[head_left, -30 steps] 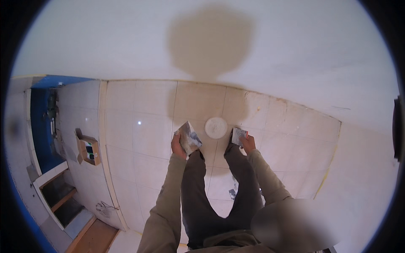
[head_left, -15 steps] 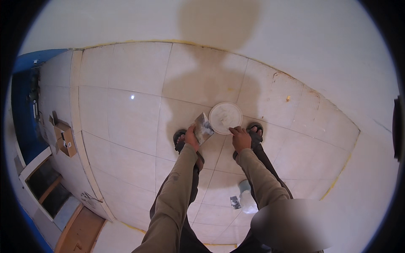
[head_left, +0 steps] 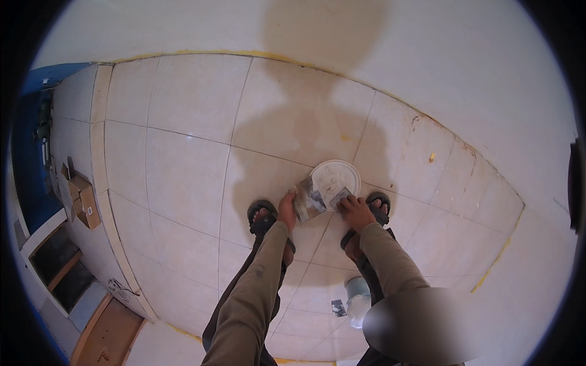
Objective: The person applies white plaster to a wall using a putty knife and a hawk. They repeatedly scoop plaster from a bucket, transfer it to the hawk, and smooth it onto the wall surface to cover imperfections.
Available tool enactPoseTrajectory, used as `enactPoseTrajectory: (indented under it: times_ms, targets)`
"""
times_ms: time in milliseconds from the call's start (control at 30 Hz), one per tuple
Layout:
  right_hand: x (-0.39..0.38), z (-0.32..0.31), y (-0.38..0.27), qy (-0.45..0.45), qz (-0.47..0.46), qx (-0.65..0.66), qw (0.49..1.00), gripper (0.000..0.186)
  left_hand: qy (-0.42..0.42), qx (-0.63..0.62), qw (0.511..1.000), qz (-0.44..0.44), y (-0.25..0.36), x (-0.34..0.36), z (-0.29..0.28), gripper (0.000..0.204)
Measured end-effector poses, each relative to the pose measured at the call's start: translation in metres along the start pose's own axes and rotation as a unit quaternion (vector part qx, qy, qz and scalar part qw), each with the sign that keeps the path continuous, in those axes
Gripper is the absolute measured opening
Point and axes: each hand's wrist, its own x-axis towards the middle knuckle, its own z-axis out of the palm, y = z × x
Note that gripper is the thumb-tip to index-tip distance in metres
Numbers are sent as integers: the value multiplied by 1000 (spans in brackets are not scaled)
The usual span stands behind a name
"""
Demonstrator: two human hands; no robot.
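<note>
1. While both forearms reach down, the left hand (head_left: 287,208) grips a flat metal plate (head_left: 310,204) smeared with pale residue, at 8 o'clock of the round white tub (head_left: 333,175).
2. At the tub's 5 o'clock, the right hand (head_left: 359,213) is closed on a small smeared blade (head_left: 339,197), which overlaps the opening's 6 o'clock side; whether it touches the whitish contents, I cannot tell.
3. The tub stands on the tiled floor (head_left: 183,174), with dark sandals (head_left: 262,226) at its 8 and 4 o'clock.
4. Toward 6 o'clock sits a blue-green bucket (head_left: 355,288) beside a translucent bag (head_left: 359,310).
5. Well apart at 9 o'clock is a cardboard box (head_left: 84,204), flaps raised.
</note>
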Motion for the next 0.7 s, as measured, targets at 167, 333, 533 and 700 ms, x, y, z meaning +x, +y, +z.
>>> enactPoseTrajectory:
  times_ms: [167, 333, 533, 700]
  targets:
    - [25, -48, 34, -33, -36, 82, 995, 30, -12, 4, 1000, 18, -1, 8, -15, 39]
    - [7, -34, 75, -44, 269, 523, 808, 27, -8, 51, 996, 75, 20, -21, 11, 33]
    - [-17, -159, 33, -4, 241, 745, 622, 25, 28, 348, 912, 213, 59, -100, 45, 25]
    - [-37, -318, -26, 207, 36, 483, 850, 33, -101, 55, 991, 70, 100, -220, 153, 22]
